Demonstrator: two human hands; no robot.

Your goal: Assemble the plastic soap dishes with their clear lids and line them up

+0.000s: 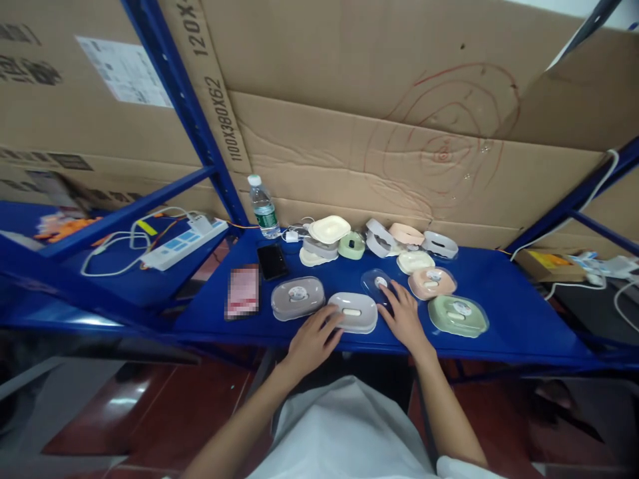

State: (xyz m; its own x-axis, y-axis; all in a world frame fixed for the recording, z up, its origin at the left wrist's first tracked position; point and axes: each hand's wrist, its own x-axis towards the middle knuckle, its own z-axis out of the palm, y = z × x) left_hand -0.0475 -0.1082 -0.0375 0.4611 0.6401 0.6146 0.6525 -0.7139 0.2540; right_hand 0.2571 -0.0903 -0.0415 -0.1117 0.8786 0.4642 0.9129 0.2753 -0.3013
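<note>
A pale grey oval container with a white slot-like insert on top lies at the front of the blue table. My left hand rests at its left side, fingers stretched out and touching its edge. My right hand is spread just right of it, fingertips on or close to a clear plastic cover with a round sticker. Covered containers flank my hands: a grey one to the left, a pink one and a green one to the right.
Behind stand several loose parts: cream lids, a green container and grey and pink rings. A water bottle, a black phone-like device and a blurred pink item are at left. Cardboard backs the table.
</note>
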